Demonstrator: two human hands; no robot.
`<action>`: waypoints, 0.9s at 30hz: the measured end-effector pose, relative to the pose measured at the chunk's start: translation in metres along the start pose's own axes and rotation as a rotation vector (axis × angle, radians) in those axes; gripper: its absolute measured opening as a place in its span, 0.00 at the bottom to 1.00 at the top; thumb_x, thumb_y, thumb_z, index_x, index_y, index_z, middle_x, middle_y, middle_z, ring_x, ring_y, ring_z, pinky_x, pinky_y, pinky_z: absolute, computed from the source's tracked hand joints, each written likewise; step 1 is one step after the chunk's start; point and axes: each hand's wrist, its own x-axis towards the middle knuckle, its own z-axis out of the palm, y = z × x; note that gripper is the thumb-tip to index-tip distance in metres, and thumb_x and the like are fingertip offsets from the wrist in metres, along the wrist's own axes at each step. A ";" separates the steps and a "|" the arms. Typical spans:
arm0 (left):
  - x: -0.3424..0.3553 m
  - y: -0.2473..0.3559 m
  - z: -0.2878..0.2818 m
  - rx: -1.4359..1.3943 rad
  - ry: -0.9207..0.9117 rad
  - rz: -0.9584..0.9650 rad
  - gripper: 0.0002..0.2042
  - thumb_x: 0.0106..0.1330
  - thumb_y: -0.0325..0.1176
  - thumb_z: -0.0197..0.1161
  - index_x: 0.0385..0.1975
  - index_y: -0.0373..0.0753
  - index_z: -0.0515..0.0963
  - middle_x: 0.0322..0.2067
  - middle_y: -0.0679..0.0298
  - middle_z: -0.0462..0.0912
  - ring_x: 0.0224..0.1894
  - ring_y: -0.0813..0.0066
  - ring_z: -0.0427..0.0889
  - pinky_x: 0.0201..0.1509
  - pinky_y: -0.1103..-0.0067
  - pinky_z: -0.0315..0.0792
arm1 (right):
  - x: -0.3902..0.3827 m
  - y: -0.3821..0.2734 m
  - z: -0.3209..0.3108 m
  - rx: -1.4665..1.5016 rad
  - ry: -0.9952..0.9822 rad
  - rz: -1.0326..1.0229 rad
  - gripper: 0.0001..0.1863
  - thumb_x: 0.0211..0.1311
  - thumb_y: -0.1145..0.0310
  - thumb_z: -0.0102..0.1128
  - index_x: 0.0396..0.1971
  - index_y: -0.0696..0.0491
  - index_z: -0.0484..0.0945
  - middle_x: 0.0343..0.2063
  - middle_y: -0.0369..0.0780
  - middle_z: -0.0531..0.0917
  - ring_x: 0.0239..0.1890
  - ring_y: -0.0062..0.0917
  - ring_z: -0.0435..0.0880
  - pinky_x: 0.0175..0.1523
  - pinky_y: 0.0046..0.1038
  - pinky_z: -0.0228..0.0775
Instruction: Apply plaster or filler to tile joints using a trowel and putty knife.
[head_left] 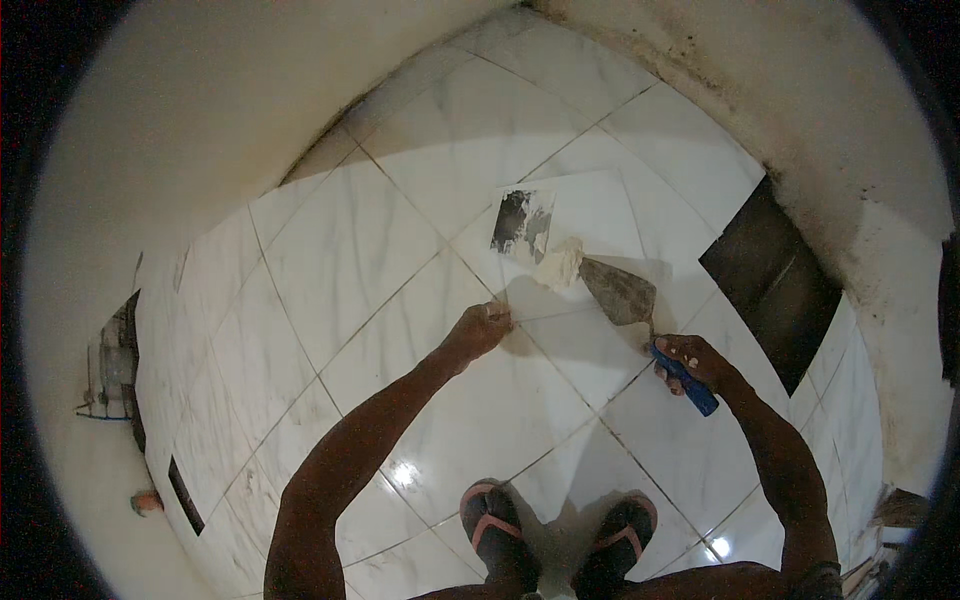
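My right hand (695, 362) is wrapped round the blue handle of a trowel (618, 292), its pointed grey blade reaching left over a thin white board (595, 200). The blade tip touches a lump of off-white paste (560, 264) on the board. Beside the paste lies a flat rectangular piece (522, 222), dark on one side and smeared white. My left hand (483, 328) is closed at the board's near left corner, its fingertips pinching the edge. Small white spots of paste show on my right fingers.
White marble-look tiles (340, 270) cover the floor. A dark rectangular panel (775, 285) lies by the stained right wall (800, 120). Another wall (220, 110) runs along the upper left. My sandalled feet (490, 520) stand at the bottom. A wire rack-like object (108, 375) is at far left.
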 end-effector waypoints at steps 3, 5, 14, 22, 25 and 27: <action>0.003 0.005 0.004 -0.013 -0.009 -0.040 0.22 0.63 0.41 0.64 0.52 0.33 0.74 0.42 0.65 0.81 0.41 0.82 0.75 0.45 0.81 0.71 | -0.010 0.001 -0.002 0.043 -0.093 -0.111 0.27 0.59 0.52 0.64 0.50 0.55 0.72 0.28 0.41 0.80 0.19 0.24 0.78 0.22 0.26 0.72; 0.010 0.009 0.007 -0.026 -0.030 -0.043 0.23 0.63 0.41 0.64 0.53 0.33 0.74 0.42 0.65 0.81 0.41 0.81 0.75 0.46 0.80 0.71 | -0.010 -0.005 -0.008 0.017 0.000 -0.034 0.24 0.62 0.53 0.60 0.50 0.55 0.72 0.26 0.39 0.79 0.18 0.23 0.76 0.21 0.26 0.70; 0.015 -0.005 0.012 -0.022 0.048 -0.030 0.23 0.61 0.40 0.64 0.51 0.33 0.73 0.42 0.64 0.80 0.42 0.78 0.78 0.46 0.79 0.73 | -0.014 -0.011 0.005 -0.054 0.059 -0.033 0.25 0.67 0.51 0.54 0.51 0.57 0.72 0.21 0.37 0.77 0.14 0.21 0.73 0.19 0.25 0.68; 0.004 0.054 0.089 -0.160 0.018 0.263 0.16 0.73 0.43 0.52 0.50 0.36 0.72 0.40 0.65 0.78 0.41 0.78 0.79 0.46 0.79 0.75 | -0.012 -0.029 0.040 0.160 0.106 -0.228 0.24 0.67 0.53 0.52 0.52 0.56 0.71 0.25 0.38 0.78 0.18 0.20 0.75 0.22 0.24 0.69; -0.003 0.105 0.137 -0.198 -0.019 0.292 0.18 0.73 0.45 0.51 0.54 0.39 0.68 0.41 0.64 0.76 0.42 0.76 0.79 0.46 0.78 0.75 | 0.007 -0.043 0.057 0.261 0.156 -0.444 0.24 0.68 0.55 0.50 0.54 0.58 0.69 0.31 0.41 0.78 0.24 0.21 0.77 0.28 0.24 0.71; 0.000 0.135 0.158 -0.265 0.022 0.251 0.20 0.73 0.45 0.51 0.57 0.40 0.64 0.43 0.62 0.75 0.42 0.74 0.79 0.45 0.77 0.76 | 0.024 -0.053 0.065 0.183 0.236 -0.700 0.24 0.68 0.59 0.49 0.56 0.61 0.67 0.43 0.43 0.76 0.39 0.24 0.75 0.45 0.26 0.69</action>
